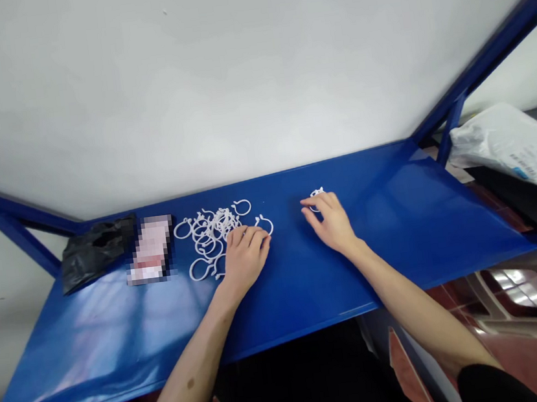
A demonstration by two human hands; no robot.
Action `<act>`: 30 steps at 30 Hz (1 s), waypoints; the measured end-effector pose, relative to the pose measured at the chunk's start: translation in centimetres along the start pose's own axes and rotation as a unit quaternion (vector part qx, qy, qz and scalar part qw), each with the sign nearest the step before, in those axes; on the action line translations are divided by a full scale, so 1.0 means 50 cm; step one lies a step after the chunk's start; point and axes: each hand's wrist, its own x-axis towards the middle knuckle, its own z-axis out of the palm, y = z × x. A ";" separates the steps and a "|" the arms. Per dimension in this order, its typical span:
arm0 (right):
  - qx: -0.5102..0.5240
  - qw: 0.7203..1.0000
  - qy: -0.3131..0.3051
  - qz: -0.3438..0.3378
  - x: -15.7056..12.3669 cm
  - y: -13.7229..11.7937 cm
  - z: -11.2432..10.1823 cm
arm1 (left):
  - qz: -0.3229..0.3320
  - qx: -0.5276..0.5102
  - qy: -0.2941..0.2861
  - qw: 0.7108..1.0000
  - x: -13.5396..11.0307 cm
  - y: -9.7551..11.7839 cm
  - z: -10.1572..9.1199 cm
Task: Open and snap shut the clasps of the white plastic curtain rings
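Observation:
Several white plastic open rings, like curtain rings with small eyelets, lie in a loose pile (pixel 208 231) on the blue table (pixel 299 295). My left hand (pixel 248 252) rests at the pile's right edge with its fingers bent down and close together. Their tips and whatever is under them are hidden. One white ring (pixel 270 227) shows just beyond those fingers. Farther right, my right hand (pixel 332 219) is over one or more white rings (pixel 316 192), which its fingers partly cover. Its thumb and forefinger are apart.
Left of the pile lie a pixelated pinkish flat item (pixel 151 248) and a crumpled black plastic bag (pixel 95 248). Blue metal bars (pixel 480 51) frame both sides, with a white wall (pixel 235 87) behind. A clear-wrapped white package (pixel 510 139) sits beyond the right bar.

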 end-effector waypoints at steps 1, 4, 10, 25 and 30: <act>0.035 0.999 -0.034 -0.014 -0.005 -0.015 0.006 | 0.012 -0.013 0.004 1.000 -0.001 0.003 0.000; 0.127 0.981 -0.143 -0.021 -0.024 -0.047 0.028 | 0.053 -0.045 -0.004 0.998 -0.005 0.015 0.004; 0.172 0.971 -0.163 0.021 -0.040 -0.056 0.048 | 0.088 -0.057 -0.012 0.994 -0.014 0.028 0.015; 0.169 0.973 -0.151 -0.034 -0.036 -0.066 0.037 | -0.055 -0.183 -0.079 0.978 -0.002 0.005 0.000; 0.165 0.972 -0.158 -0.053 -0.043 -0.076 0.047 | -0.057 -0.197 -0.063 0.977 -0.003 0.015 0.007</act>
